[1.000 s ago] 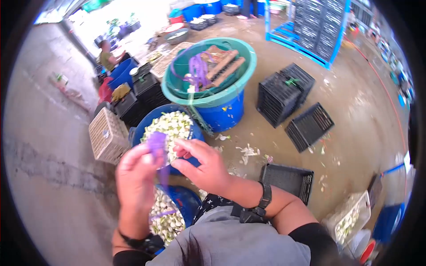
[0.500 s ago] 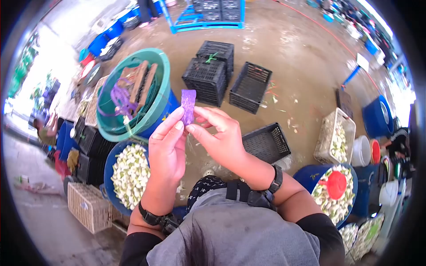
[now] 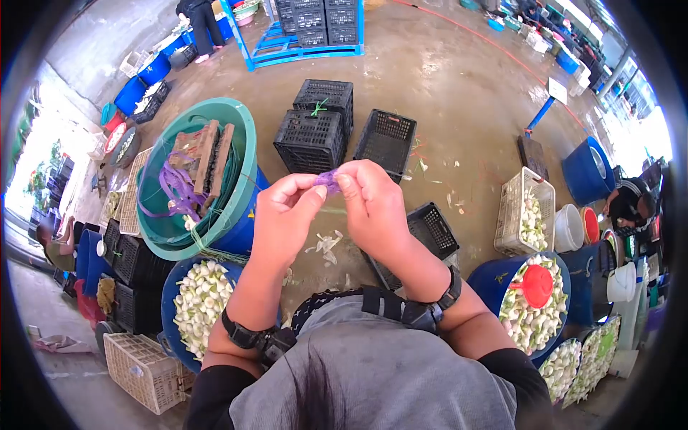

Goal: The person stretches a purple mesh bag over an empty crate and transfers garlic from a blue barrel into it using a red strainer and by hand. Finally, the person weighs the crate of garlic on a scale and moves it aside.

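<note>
Head view. Purple strip (image 3: 327,180), one: between the two hands, touching both, neither nearer; largely covered, the visible part roughly crosswise, full long axis not determinable. Left hand (image 3: 286,213): pinching the strip. Right hand (image 3: 375,208): likewise pinching. Black crate (image 3: 388,137), open-topped: on the wet floor (image 3: 437,86), beyond the hands.

I see a grey top (image 3: 373,373) on the torso, with black sleeves (image 3: 512,376) showing from under its edges. The left hand (image 3: 281,223) and right hand (image 3: 376,211) are bare. Each wrist wears a dark strap, the left strap (image 3: 239,332) and right strap (image 3: 451,288) each beside a blocky black unit (image 3: 421,315). Past the top's front edge I make out dark trousers (image 3: 315,307) with small pale marks, and a black patch (image 3: 382,302) I can't identify.
</note>
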Demonstrator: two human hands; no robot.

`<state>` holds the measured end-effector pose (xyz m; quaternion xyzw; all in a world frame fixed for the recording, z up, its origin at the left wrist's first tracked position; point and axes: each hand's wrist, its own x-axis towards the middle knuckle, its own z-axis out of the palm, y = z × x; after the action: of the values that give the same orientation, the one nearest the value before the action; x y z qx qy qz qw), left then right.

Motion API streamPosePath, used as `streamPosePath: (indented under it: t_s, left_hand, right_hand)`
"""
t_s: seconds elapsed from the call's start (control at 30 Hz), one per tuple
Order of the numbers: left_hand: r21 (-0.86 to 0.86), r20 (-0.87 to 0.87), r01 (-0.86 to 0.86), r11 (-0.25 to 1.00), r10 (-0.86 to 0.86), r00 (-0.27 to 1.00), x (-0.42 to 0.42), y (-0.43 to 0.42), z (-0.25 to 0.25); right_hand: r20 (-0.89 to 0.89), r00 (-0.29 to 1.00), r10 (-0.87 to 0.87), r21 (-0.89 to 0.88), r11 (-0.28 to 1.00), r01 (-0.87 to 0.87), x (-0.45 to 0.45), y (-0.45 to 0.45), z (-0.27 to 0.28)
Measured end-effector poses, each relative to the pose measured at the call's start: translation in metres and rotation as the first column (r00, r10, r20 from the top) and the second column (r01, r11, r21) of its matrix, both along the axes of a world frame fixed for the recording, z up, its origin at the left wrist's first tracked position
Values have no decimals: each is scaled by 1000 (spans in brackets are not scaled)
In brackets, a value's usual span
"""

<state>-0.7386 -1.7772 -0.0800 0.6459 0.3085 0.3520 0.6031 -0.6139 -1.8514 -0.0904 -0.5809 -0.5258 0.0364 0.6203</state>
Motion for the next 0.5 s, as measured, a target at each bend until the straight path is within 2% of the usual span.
streamPosePath:
  t_s: [0.03, 0.07, 0.1, 0.13, 0.17, 0.2, 0.23, 0.27, 0.3, 0.33, 0.37, 0.4, 0.47, 0.5]
  left_hand:
    - [3, 6, -15, 1000, 15, 1000, -4, 5, -3]
    - [-220, 160, 100, 970, -65, 985, -9, 11, -8]
    - [-403, 326, 235, 884, -101, 940, -16, 18, -14]
    - [-485, 385, 277, 829, -82, 919, -20, 22, -20]
    - [-486, 346, 229, 844, -55, 937, -21, 22, -23]
    - [-362, 216, 108, 926, -30, 976, -22, 19, -23]
    - [-101, 68, 44, 994, -37, 997, -27, 19, -22]
    - [93, 75, -16, 996, 9, 997, -32, 15, -22]
    - [236, 54, -4, 972, -9, 998, -38, 15, -20]
    - [568, 61, -69, 820, 42, 997, -40, 22, -27]
    - [488, 24, -43, 872, 36, 999, -47, 21, -21]
    - [448, -67, -18, 894, 54, 996, -56, 24, -18]
    - [163, 192, -141, 976, 109, 975, -65, 35, -32]
    - [165, 198, -163, 973, 129, 972, -72, 39, -39]
  right_hand:
    - [6, 1000, 15, 3, 1000, -15, -2, 2, -1]
    - [21, 1000, 14, -22, 1000, -14, -4, 4, -2]
    - [36, 999, 23, -45, 999, -21, -8, 8, -3]
    - [20, 998, 52, -80, 996, -50, -12, 10, -4]
    - [67, 995, 69, -88, 994, -63, -15, 13, -5]
    - [89, 994, 61, -123, 991, -50, -20, 14, -3]
    - [48, 996, 81, -158, 985, -73, -21, 17, -5]
    - [87, 995, 46, -165, 986, -31, -24, 21, -14]
    - [114, 992, 56, -95, 994, -45, -30, 25, -14]
    - [64, 990, 126, -129, 985, -117, -38, 28, -12]
    - [164, 976, 142, -127, 984, -122, -42, 31, -12]
    - [175, 965, 194, -121, 977, -175, -46, 34, -15]
    - [212, 952, 222, -170, 967, -188, -51, 37, -22]
    - [218, 945, 242, -169, 964, -208, -55, 38, -24]
